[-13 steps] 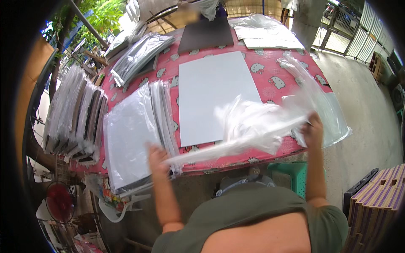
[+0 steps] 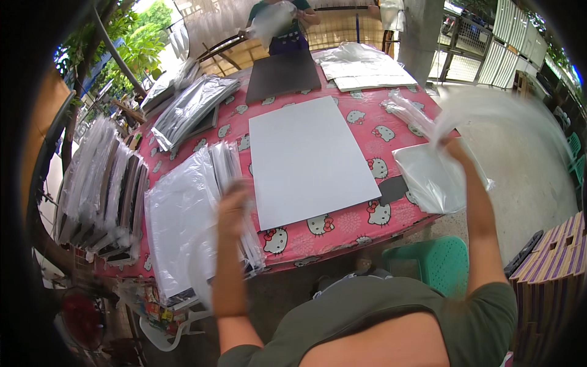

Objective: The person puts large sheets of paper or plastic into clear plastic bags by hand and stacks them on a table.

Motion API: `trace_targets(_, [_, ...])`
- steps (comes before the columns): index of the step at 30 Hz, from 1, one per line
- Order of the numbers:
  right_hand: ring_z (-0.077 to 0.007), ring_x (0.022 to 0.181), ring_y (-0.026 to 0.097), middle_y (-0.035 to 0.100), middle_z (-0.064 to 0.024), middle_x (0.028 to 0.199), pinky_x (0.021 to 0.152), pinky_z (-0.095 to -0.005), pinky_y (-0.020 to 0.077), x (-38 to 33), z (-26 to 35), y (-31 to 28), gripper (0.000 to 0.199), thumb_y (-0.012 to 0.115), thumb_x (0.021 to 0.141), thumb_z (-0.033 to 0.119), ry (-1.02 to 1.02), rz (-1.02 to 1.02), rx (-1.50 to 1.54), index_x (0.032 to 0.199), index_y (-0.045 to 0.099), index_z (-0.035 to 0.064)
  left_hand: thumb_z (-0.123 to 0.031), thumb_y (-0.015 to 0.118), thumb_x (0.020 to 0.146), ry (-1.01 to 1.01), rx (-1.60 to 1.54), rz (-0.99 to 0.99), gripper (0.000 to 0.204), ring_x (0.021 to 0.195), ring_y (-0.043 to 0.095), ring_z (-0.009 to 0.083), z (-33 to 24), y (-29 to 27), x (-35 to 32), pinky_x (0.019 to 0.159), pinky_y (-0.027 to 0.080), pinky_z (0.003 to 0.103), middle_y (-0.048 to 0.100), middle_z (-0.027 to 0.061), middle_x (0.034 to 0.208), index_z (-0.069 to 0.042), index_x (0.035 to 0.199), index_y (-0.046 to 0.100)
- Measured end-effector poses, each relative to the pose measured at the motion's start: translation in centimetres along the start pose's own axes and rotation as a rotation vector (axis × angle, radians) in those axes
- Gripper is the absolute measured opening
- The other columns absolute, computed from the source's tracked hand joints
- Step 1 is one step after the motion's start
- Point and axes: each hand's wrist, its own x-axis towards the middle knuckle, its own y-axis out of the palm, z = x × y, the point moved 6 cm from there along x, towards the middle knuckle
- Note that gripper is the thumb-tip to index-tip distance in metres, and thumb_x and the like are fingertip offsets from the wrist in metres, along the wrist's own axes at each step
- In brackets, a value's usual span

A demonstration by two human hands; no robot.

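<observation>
Clear plastic bag (image 2: 489, 116), blurred, billows above the pink tabletop (image 2: 367, 223), pinched in the right hand's (image 2: 449, 147) grip, while the left hand's (image 2: 235, 205) grip, too blurred to tell, hovers beside the white board (image 2: 309, 159).

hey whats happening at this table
A person stands at a round table with a pink patterned cloth, both arms raised. The right hand grips a clear plastic bag, blurred in motion; the left hand is over a stack of bagged white boards. A bare white rectangular board lies flat in the middle. Across the table another person handles plastic too.
</observation>
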Motion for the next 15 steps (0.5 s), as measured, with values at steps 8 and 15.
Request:
trace_targets(8, [-0.0310, 0.117, 0.036, 0.041, -0.0170, 0.122, 0.097, -0.0396, 0.0288, -15.2, 18.9, -2.2, 0.086, 0.079, 0.049, 0.038, -0.763, 0.019, 0.714, 0.118, 0.043, 0.0035, 0.002, 0.053, 0.081, 0.350, 0.172, 0.285, 0.012, 0.091, 0.053, 0.0135, 0.4, 18.4, -8.4, 0.076, 0.045, 0.027, 0.056, 0.0104, 0.099, 0.001, 0.091, 0.061])
trace_targets(15, [-0.0144, 0.061, 0.053, 0.057, -0.0086, 0.071, 0.054, -0.0273, 0.0410, -21.0, 23.3, -3.7, 0.021, 0.069, 0.067, 0.013, -0.558, -0.079, 1.005, 0.082, 0.061, 0.0009, 0.000, 0.055, 0.081, 0.390, 0.009, 0.189, 0.006, 0.057, 0.051, 0.0066, -2.3, 19.7, -9.2, 0.048, 0.041, 0.020, 0.057, 0.0069, 0.078, 0.003, 0.085, 0.057])
